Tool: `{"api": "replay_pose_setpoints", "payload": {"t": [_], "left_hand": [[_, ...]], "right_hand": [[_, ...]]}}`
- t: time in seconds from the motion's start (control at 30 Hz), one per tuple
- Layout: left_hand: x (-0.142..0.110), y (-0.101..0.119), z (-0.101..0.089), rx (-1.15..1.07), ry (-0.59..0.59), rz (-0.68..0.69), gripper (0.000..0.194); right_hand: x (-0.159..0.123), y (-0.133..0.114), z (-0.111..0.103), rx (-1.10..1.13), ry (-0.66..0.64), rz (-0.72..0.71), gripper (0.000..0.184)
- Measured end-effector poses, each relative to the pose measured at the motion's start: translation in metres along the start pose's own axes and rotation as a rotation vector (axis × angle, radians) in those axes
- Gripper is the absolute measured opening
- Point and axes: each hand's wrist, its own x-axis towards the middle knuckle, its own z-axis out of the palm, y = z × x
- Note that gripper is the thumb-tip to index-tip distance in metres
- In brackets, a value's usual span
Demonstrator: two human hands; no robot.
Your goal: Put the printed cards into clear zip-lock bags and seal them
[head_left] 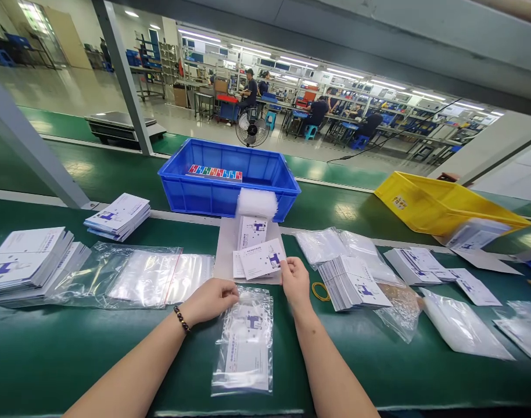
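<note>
My left hand (215, 302), a dark bead bracelet at its wrist, pinches the top edge of a clear plastic bag (243, 377). The bag lies flat on the green table with a white printed booklet (247, 345) inside it. Between the thumb and fingers of my right hand (297, 281) is the right edge of another white booklet (261, 259) with a purple picture. That booklet is slightly tilted over further booklets, which rest on a pale board (224, 255). Behind them stands a stack of small clear bags (257, 203) against the blue bin.
A blue bin (222, 194) holds coloured cards. Booklet stacks (25, 255) and empty clear bags (191, 278) lie left. On the right are a fanned booklet stack (352, 284), yellow rubber bands (320, 291), more bags (463, 325) and a tilted yellow bin (444, 203). People sit in the background.
</note>
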Motion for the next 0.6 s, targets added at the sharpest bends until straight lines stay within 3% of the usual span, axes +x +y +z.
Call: {"api": "replay_pose_setpoints", "payload": {"t": [0.13,0.3,0.5,0.6], "left_hand": [[0.001,0.001,-0.002,-0.116,-0.058,0.043,0.018],[0.006,-0.001,0.000,-0.295,-0.010,0.061,0.015],[0.007,-0.002,0.011,-0.540,0.092,0.059,0.020],[0.007,0.000,0.013,-0.630,0.078,0.027,0.021]], "right_hand": [[-0.001,-0.003,-0.005,0.214,-0.108,-0.019,0.018],[-0.004,-0.004,-0.008,0.170,-0.298,-0.042,0.023],[-0.012,-0.013,-0.006,0.043,-0.848,-0.096,0.023],[-0.014,-0.013,-0.004,0.057,-0.930,-0.057,0.023]]}}
